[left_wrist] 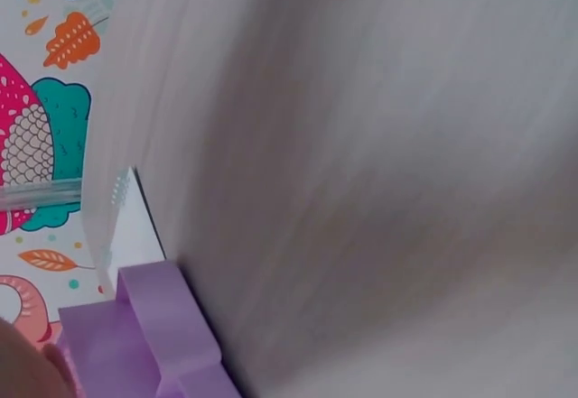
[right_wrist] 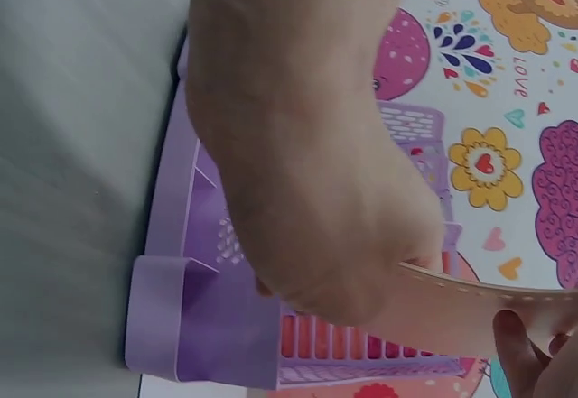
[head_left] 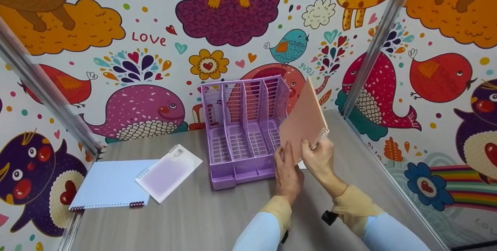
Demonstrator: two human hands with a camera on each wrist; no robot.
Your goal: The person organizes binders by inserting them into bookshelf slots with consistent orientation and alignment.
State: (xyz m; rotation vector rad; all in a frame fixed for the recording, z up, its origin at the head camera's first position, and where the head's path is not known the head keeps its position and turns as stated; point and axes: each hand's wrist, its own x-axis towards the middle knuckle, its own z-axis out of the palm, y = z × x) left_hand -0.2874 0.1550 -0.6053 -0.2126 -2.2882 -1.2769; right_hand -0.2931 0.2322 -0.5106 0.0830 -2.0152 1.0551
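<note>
A pinkish-tan spiral notebook (head_left: 302, 121) is tilted upright beside the right end of a purple desk organizer (head_left: 242, 167). Its coil runs along the lower right edge. My right hand (head_left: 320, 158) grips that coil edge, thumb on the cover. My left hand (head_left: 288, 171) holds the lower left corner, fingers against the cover. The right wrist view shows the left hand (right_wrist: 334, 208) across the organizer and the right thumb (right_wrist: 517, 344) on the notebook. In the left wrist view only a blurred bit of hand (left_wrist: 32, 366) shows beside the organizer.
Left on the table (head_left: 174, 224) lie a light blue spiral notebook (head_left: 110, 183) and, overlapping it, a smaller purple-and-white one (head_left: 169, 173). A white flat item (left_wrist: 135, 226) is partly hidden behind the organizer's right side. Patterned walls (head_left: 240, 57) with metal posts enclose the table.
</note>
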